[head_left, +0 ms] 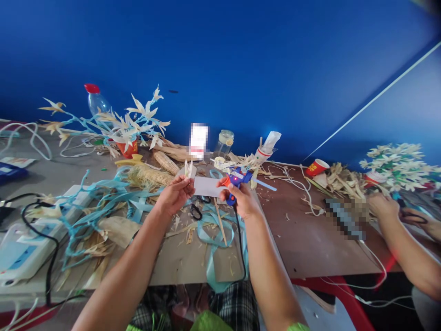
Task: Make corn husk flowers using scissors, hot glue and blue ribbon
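Note:
My left hand [175,194] is raised over the table, fingers pinched on a small pale corn-husk flower [188,169]. My right hand [241,198] is wrapped round the grip of a blue hot glue gun [237,182] with an orange nozzle pointing left toward the flower. Its black cord [240,239] trails down toward me. A white paper sheet [208,186] lies on the table between the two hands. Black scissors [197,209] and light blue ribbon [206,230] lie just below the hands.
Husk flowers on blue stems [131,122], a plastic bottle [94,101], corn cobs [151,174], a glass jar [223,142] and red paper cups [316,167] stand at the back. White boxes [20,248] with cables lie left. Another person's arms [403,234] work at right.

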A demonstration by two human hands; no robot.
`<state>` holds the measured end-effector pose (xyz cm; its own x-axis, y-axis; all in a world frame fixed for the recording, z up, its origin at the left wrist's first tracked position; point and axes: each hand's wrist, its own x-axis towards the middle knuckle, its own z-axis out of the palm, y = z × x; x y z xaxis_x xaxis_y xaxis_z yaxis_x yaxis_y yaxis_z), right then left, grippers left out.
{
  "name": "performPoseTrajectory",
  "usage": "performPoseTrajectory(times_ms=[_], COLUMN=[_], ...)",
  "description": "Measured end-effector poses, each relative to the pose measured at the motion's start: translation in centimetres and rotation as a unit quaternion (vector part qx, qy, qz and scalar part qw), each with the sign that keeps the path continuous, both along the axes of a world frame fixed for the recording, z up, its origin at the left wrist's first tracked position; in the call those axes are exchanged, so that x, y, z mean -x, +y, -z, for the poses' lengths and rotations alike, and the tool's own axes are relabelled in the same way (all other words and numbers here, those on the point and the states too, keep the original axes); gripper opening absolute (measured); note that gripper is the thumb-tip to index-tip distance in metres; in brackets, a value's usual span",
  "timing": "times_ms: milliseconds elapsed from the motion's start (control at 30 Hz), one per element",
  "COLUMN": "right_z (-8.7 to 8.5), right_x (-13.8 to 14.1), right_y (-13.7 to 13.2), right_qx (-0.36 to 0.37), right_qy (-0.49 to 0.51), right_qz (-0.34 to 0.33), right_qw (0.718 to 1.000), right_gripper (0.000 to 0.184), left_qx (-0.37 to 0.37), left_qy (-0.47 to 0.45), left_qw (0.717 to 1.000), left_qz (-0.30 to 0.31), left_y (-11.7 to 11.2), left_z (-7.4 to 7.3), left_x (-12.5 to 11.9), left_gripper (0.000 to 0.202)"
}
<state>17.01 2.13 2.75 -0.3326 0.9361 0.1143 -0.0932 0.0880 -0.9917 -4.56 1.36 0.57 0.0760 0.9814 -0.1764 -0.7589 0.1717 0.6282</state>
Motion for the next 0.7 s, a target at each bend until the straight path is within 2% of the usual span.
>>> performPoseTrajectory(times_ms=[100, 233, 467, 700], right_z=[0.1, 0.3, 0.0, 0.4], right_x=[1.1, 1.9, 2.8, 3.0], right_y=[-0.7, -1.4, -2.1, -2.0], right_qx=[-0.052, -0.111, -0.167, -0.195], right_qy=[-0.075, -0.133, -0.219, -0.247], right_qz=[-0.031, -0.024, 0.015, 0.011], right_qw=[0.995, 0.984, 0.961, 0.949], right_gripper=[0.037, 0.034, 0.028, 0.025], left_qx=[0.001, -0.001, -0.002, -0.023], left_qy=[-0.007, -0.004, 0.0, 0.01], left_qw=[1.0, 0.999, 0.998, 0.998], left_qz=[-0.022, -0.039, -0.063, -0.057], left_y=[0.2, 0.1, 0.1, 0.1], left_z=[0.1, -0.1, -0.1, -0.1], left_x=[0.2, 0.1, 0.0, -0.2], left_gripper=[0.02, 0.021, 0.023, 0.022])
